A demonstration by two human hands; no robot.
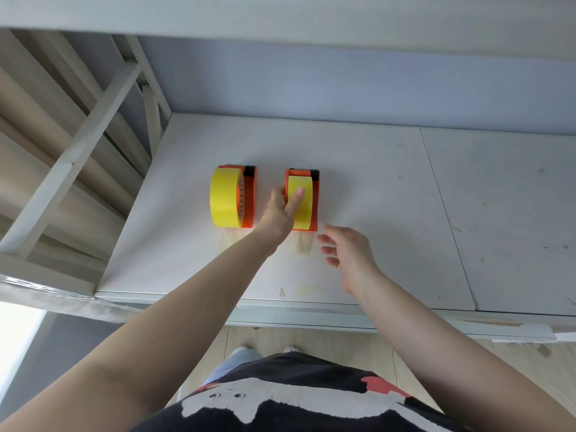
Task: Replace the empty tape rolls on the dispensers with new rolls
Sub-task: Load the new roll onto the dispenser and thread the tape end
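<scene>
Two orange tape dispensers stand side by side on a white table. The left dispenser carries a full yellow roll mounted on its side. On the right dispenser sits another yellow roll. My left hand grips this right roll, thumb lying across its yellow face and fingers on its left side. A little to the right and nearer me, my right hand hovers over the table with fingers spread and nothing in it.
A grey wall panel rises behind the table. White slatted frames lean at the left. The table's front edge runs just before my body, and faint tape residue marks the surface in front of the dispensers.
</scene>
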